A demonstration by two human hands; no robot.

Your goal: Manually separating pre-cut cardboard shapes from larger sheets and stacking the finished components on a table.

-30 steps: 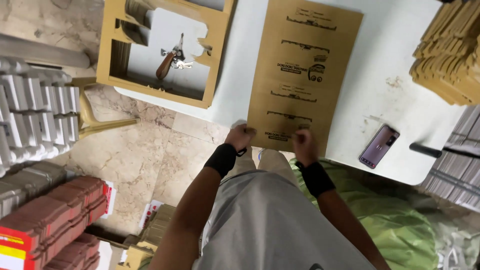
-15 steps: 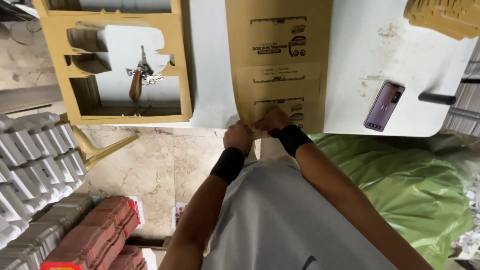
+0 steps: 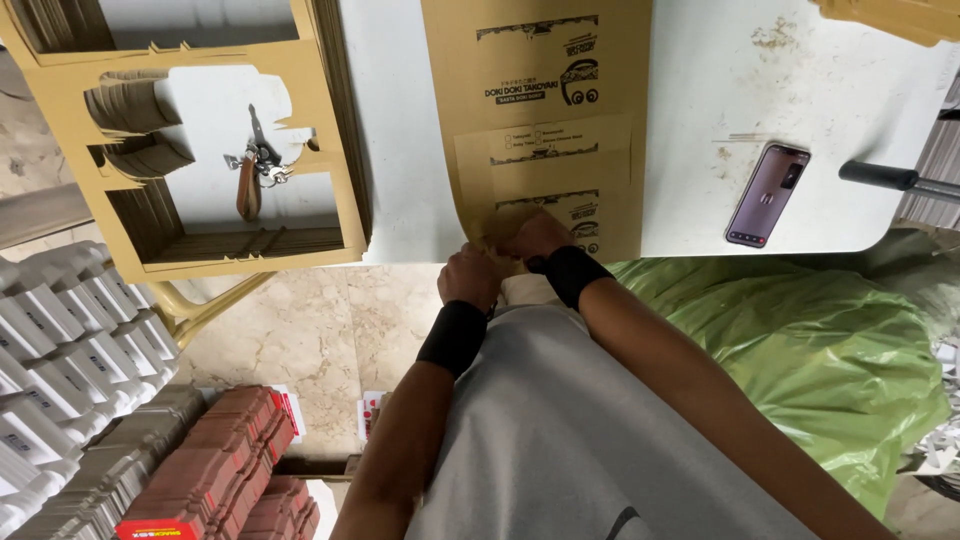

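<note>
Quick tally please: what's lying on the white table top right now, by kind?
Printed brown cardboard sheet, gripped at its near edge by the left hand and right hand: 1
Die-cut cardboard frame stack: 1
Smartphone: 1
Key bunch with brown fob: 1
Black handle: 1
Total: 5

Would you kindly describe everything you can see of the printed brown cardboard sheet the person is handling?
The cardboard sheet is flat, tan-brown and unfolded, with dark printed panels and crease lines across it. It lies on the white table, its near edge at the table's rim. The left hand and right hand both grip that near edge, which looks slightly curled there. Nothing else touches it.
</note>
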